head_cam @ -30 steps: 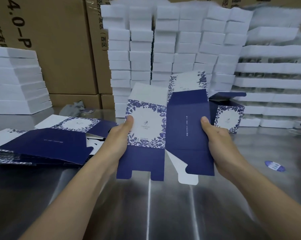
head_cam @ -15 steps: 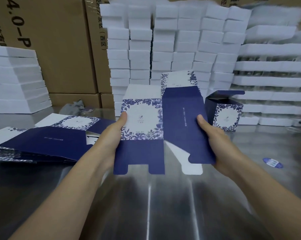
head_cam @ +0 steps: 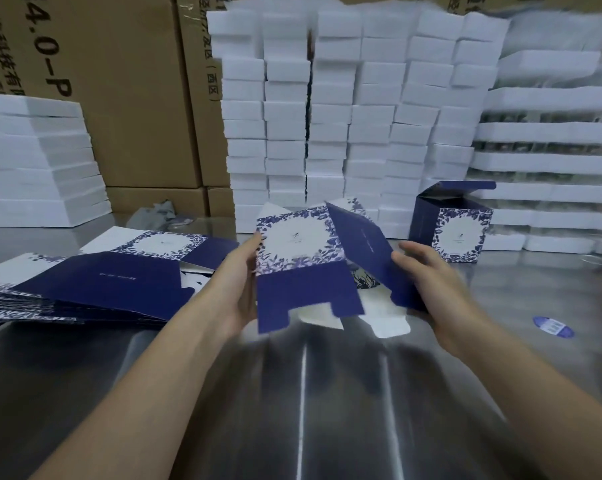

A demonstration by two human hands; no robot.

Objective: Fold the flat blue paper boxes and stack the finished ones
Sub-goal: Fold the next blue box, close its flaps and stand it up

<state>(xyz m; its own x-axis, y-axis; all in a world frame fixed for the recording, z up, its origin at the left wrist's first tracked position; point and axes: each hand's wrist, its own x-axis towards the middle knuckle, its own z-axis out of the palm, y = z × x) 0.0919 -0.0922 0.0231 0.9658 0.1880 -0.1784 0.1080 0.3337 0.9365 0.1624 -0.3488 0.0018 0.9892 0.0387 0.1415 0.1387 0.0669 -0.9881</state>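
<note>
- A shiny metal table [head_cam: 303, 417] fills the lower half of the view. A part-folded blue box [head_cam: 299, 247] is held above its middle, and every place below is given from that box.
- Tall brown cardboard cartons [head_cam: 126, 98] with black printed lettering stand far behind the box and to its left.
- A wall of white blocks [head_cam: 344, 116], stacked in many columns, rises directly behind the box.
- Long white trays [head_cam: 552, 161] are stacked behind the box on its right, and a lower white stack [head_cam: 32, 161] sits far to its left.
- A pile of flat blue boxes [head_cam: 102, 285] lies on the table just left of the box, fanned slightly, with a white floral panel showing on top.
- The part-folded box itself is off the table. Its white floral panel faces the viewer and its plain dark-blue panel bends away on the right. The bottom flaps hang toward the viewer, blue in front and white behind. The picture is motion-blurred here.
- A finished box [head_cam: 455, 233] stands upright on the table behind and to the right of the held box, well apart from it, with its lid flap open.
- The left hand [head_cam: 237, 285] grips the box's left edge, thumb on the floral front and fingers hidden behind.
- The right hand [head_cam: 431, 285] grips the plain blue panel at its right edge, fingers curled round it.
- A crumpled grey object [head_cam: 157, 216] lies behind the box on its left, at the foot of the cartons.
- A small blue oval sticker [head_cam: 552, 326] lies on the table to the box's right.
</note>
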